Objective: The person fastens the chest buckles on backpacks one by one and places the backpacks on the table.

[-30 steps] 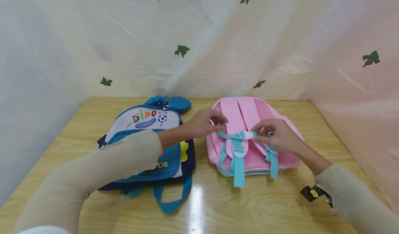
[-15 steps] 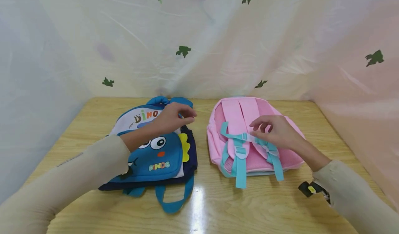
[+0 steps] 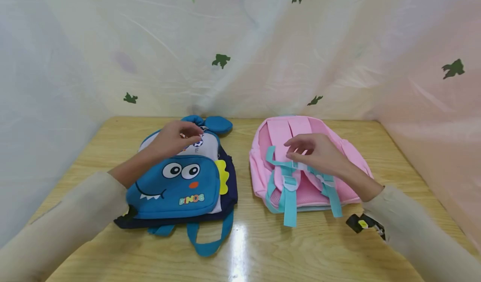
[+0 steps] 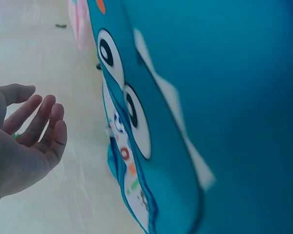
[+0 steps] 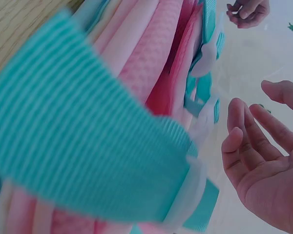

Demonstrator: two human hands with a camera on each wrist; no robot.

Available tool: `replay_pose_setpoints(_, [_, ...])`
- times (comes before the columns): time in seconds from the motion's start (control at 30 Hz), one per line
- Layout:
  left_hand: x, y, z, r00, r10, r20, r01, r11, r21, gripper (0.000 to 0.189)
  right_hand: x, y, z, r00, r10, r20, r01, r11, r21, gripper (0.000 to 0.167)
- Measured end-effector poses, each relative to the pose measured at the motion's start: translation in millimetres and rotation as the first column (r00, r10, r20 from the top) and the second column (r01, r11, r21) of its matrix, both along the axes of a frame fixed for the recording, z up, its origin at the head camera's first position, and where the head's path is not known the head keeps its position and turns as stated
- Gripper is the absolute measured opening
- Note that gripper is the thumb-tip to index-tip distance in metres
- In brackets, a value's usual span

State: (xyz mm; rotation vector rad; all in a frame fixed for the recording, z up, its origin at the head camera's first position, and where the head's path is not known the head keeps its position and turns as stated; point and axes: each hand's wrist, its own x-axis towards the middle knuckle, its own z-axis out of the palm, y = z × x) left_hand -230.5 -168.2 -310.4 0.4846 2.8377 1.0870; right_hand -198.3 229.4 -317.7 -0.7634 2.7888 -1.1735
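My left hand [image 3: 175, 138] hovers over the upper part of a blue dinosaur backpack [image 3: 176, 190], fingers loosely bent around nothing. In the left wrist view that hand [image 4: 31, 131] is apart from the bag's front pocket [image 4: 171, 122], which has printed eyes. My right hand [image 3: 313, 150] is above a pink backpack [image 3: 259, 169] lying with its shoulder straps up; its fingers are relaxed and hold nothing. A turquoise chest strap [image 3: 279, 163] with a pale buckle crosses the shoulder straps just below that hand. The right wrist view has a turquoise strap end [image 5: 83, 126] close to the camera.
Both bags lie side by side on a wooden table [image 3: 255, 248], a gap between them. A blue strap loop [image 3: 206, 248] sticks out from the blue bag's near side. Behind hangs a pale curtain [image 3: 169, 65] with green leaf shapes.
My left hand has moved left, off the pink bag's chest strap to over the blue bag. The right hand has come off the buckle and shifted slightly up and left.
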Motion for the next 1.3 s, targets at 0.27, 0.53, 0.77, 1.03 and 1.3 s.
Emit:
replay_pose_setpoints(0.27, [3.1,-22.9,-0.2,0.997,0.066,-0.029,-0.067,0.997,-0.035,0.028,-7.3,-27,1.6,0.995,0.062,0.079,-0.057,0.996,-0.073,0.031])
replay_pose_setpoints(0.53, [6.7,-47.0,2.8,0.994,0.089,-0.07,-0.094,0.993,-0.077,0.03,-13.2,-54,3.0,0.989,0.111,0.102,-0.102,0.991,-0.086,0.034])
replay_pose_setpoints(0.77, [9.6,-65.5,0.9,0.987,0.135,-0.091,-0.145,0.983,-0.116,0.032,-16.8,-76,1.9,0.969,0.13,0.211,-0.108,0.988,-0.112,0.035])
replay_pose_setpoints(1.03, [16.2,-87.5,-2.2,0.98,0.188,-0.059,-0.194,0.975,-0.11,0.039,-23.5,-91,0.2,0.953,0.131,0.274,-0.117,0.991,-0.067,0.036])
replay_pose_setpoints(1.3, [17.0,-105.9,-6.9,0.98,0.198,-0.026,-0.199,0.966,-0.165,0.041,-26.1,-103,-4.5,0.946,0.14,0.294,-0.133,0.99,-0.043,0.038])
